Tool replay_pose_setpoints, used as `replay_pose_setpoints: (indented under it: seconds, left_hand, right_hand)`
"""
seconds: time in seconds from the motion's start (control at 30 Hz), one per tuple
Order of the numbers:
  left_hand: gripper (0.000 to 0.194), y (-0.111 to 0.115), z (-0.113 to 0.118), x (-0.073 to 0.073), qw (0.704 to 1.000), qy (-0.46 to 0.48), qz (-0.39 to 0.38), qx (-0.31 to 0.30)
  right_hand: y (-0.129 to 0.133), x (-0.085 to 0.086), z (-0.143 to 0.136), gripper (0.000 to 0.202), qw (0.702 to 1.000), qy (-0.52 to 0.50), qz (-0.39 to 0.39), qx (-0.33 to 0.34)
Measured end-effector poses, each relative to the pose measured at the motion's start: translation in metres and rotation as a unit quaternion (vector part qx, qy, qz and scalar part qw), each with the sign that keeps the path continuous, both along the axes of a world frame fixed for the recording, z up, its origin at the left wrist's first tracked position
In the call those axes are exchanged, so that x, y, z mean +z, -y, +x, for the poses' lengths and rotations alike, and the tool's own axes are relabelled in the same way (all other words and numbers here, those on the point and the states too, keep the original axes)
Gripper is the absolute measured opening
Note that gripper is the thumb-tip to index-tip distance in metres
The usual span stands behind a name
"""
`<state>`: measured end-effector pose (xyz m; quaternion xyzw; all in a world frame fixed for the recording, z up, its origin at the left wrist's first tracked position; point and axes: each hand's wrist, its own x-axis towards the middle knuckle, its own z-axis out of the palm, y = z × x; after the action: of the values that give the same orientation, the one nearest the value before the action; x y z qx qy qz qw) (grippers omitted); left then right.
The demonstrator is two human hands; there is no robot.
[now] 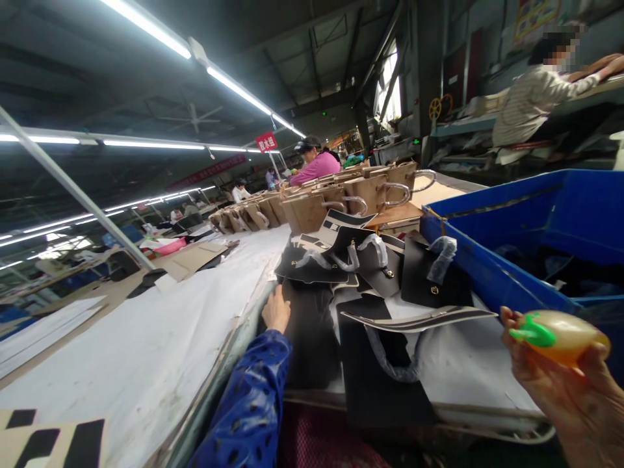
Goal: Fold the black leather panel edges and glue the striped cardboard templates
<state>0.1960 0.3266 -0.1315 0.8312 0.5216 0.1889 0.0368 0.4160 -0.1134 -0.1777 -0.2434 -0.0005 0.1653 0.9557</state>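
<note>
My right hand [560, 370] is wrapped round a translucent bottle [572, 335] of orange-yellow liquid with a green cap, held at the right beside the blue bin. My left hand [277, 311] rests at the left edge of a black panel [312, 338], fingers bent; whether they grip anything is unclear. Right of that panel lies another black panel [385, 383] with a plastic-wrapped handle. A strip with a pale edge [419, 320] crosses above it. Further back are several black pieces with gold clasps and wrapped handles [436, 273].
Behind stand rows of brown bags [307, 214] with wrapped handles. A blue bin [497, 266] borders the right side. A white-covered table [146, 338] extends at left, with black-and-beige pieces [58, 442] near its corner. People sit or stand further off.
</note>
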Motion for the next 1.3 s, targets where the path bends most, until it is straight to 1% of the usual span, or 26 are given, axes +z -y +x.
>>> replay_pose_setpoints:
  seconds: [0.1, 0.17, 0.2, 0.27, 0.33, 0.37, 0.4, 0.43, 0.47, 0.5, 0.57, 0.6, 0.67, 0.77, 0.83, 0.9, 0.97, 1.0, 1.03, 1.07, 1.1, 1.13, 1.17, 1.2, 1.23, 1.3]
  left_hand:
    - [0.058, -0.009, -0.002, -0.001, 0.996, -0.007, 0.051, -0.067]
    - [0.064, -0.005, -0.008, -0.005, 0.992, -0.018, 0.064, -0.109]
    - [0.066, 0.002, -0.012, -0.01, 0.99, -0.021, 0.068, -0.123]
    - [0.065, 0.026, -0.028, -0.022, 0.987, -0.023, 0.071, -0.14]
    - [0.059, 0.06, -0.05, -0.039, 0.985, -0.023, 0.06, -0.16]
    - [0.057, 0.078, -0.064, -0.048, 0.982, -0.029, 0.046, -0.181]
    - [0.06, 0.095, -0.077, -0.057, 0.977, -0.039, 0.03, -0.209]
    - [0.069, 0.109, -0.09, -0.065, 0.969, -0.053, 0.014, -0.242]
    - [0.077, 0.121, -0.101, -0.071, 0.96, -0.072, -0.005, -0.272]
    - [0.072, 0.127, -0.109, -0.076, 0.954, -0.093, -0.024, -0.285]
    - [0.062, 0.128, -0.118, -0.079, 0.949, -0.115, -0.049, -0.29]
    - [0.061, 0.124, -0.119, -0.077, 0.949, -0.12, -0.059, -0.284]
    - [0.062, 0.108, -0.117, -0.069, 0.949, -0.126, -0.086, -0.276]
    - [0.06, 0.083, -0.111, -0.051, 0.94, -0.137, -0.143, -0.279]
    - [0.061, 0.071, -0.107, -0.039, 0.933, -0.134, -0.176, -0.283]
    - [0.071, 0.064, -0.103, -0.028, 0.929, -0.12, -0.207, -0.282]
    - [0.093, 0.064, -0.094, -0.017, 0.93, -0.091, -0.233, -0.27]
    - [0.101, 0.067, -0.088, -0.011, 0.932, -0.066, -0.239, -0.263]
    - [0.102, 0.073, -0.079, -0.005, 0.935, -0.032, -0.244, -0.256]
    - [0.098, 0.081, -0.069, 0.001, 0.935, 0.01, -0.248, -0.252]
    - [0.087, 0.091, -0.056, 0.006, 0.932, 0.056, -0.254, -0.253]
    - [0.074, 0.103, -0.041, 0.011, 0.923, 0.102, -0.27, -0.255]
    - [0.071, 0.115, -0.026, 0.016, 0.909, 0.141, -0.292, -0.261]
    - [0.072, 0.126, -0.011, 0.02, 0.897, 0.171, -0.311, -0.265]
    - [0.073, 0.137, 0.003, 0.024, 0.885, 0.187, -0.33, -0.27]
    - [0.066, 0.156, 0.024, 0.029, 0.871, 0.202, -0.353, -0.277]
  right_hand:
    - [-0.001, -0.011, 0.003, 0.088, 0.999, -0.012, 0.025, 0.017]
    - [-0.002, -0.01, 0.003, 0.085, 0.999, -0.024, 0.038, 0.017]
    - [-0.002, -0.008, 0.001, 0.085, 0.999, -0.027, 0.041, 0.016]
    - [-0.002, 0.001, -0.002, 0.091, 0.999, -0.028, 0.034, 0.013]
    - [-0.002, 0.012, -0.006, 0.099, 0.999, -0.033, 0.018, 0.007]
    - [-0.003, 0.018, -0.008, 0.102, 0.999, -0.037, 0.012, 0.004]
    - [-0.004, 0.023, -0.01, 0.103, 0.999, -0.042, 0.008, 0.001]
    - [-0.005, 0.028, -0.013, 0.104, 0.999, -0.046, 0.008, 0.001]
    - [-0.006, 0.032, -0.015, 0.106, 0.999, -0.05, 0.011, 0.004]
    - [-0.007, 0.035, -0.016, 0.107, 0.998, -0.052, 0.016, 0.009]
    - [-0.009, 0.039, -0.02, 0.108, 0.998, -0.048, 0.027, 0.016]
    - [-0.009, 0.041, -0.022, 0.109, 0.998, -0.046, 0.03, 0.019]
    - [-0.009, 0.044, -0.025, 0.107, 0.999, -0.037, 0.035, 0.019]
    - [-0.006, 0.051, -0.03, 0.107, 0.999, -0.019, 0.034, 0.019]
    - [-0.004, 0.058, -0.033, 0.104, 0.999, -0.003, 0.035, 0.019]
    - [-0.005, 0.069, -0.037, 0.1, 0.999, 0.013, 0.039, 0.021]
    - [-0.011, 0.081, -0.04, 0.099, 0.998, 0.022, 0.044, 0.03]
    - [-0.017, 0.087, -0.041, 0.099, 0.998, 0.023, 0.046, 0.042]
    - [-0.024, 0.093, -0.043, 0.097, 0.997, 0.023, 0.048, 0.059]
    - [-0.033, 0.099, -0.044, 0.092, 0.995, 0.02, 0.051, 0.084]
    - [-0.042, 0.105, -0.044, 0.083, 0.992, 0.018, 0.054, 0.113]
    - [-0.053, 0.109, -0.045, 0.07, 0.988, 0.017, 0.058, 0.14]
    - [-0.064, 0.113, -0.045, 0.057, 0.985, 0.017, 0.061, 0.163]
    - [-0.074, 0.115, -0.045, 0.047, 0.981, 0.017, 0.063, 0.182]
    - [-0.083, 0.116, -0.045, 0.042, 0.978, 0.017, 0.065, 0.197]
    - [-0.097, 0.114, -0.045, 0.043, 0.974, 0.016, 0.064, 0.218]
